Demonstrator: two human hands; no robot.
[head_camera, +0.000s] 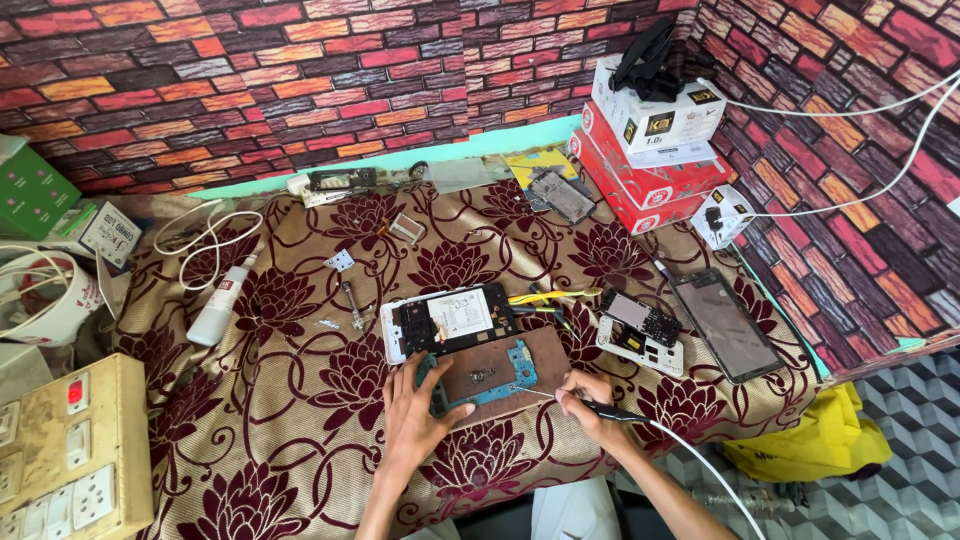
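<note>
Two bare forearms are reaching up from the bottom edge toward the middle of the surface (300, 470), which is lying under a maroon cloth patterned with cream swirls and dark red flowers. The left hand (420, 415) is pressing down with fingers spread, its grip flat and open, steadying the near left corner of a teal-blue phone circuit board (495, 385) that is resting on a small brown rectangular mat (545, 355). The right hand (592, 408) is closing its grip around a slim black soldering iron with a white cord (625, 415), its thin tip pointing left toward the board's right edge. Just beyond the mat, an opened white smartphone with its black inner frame showing (450, 322) is lying crosswise, with yellow-handled tweezers (545, 296) just beside it. To the right, another dismantled white phone (640, 335) and a dark glass screen panel (727, 325) are lying side by side. A white plastic squeeze bottle (220, 300) is lying well apart on the left.
</note>
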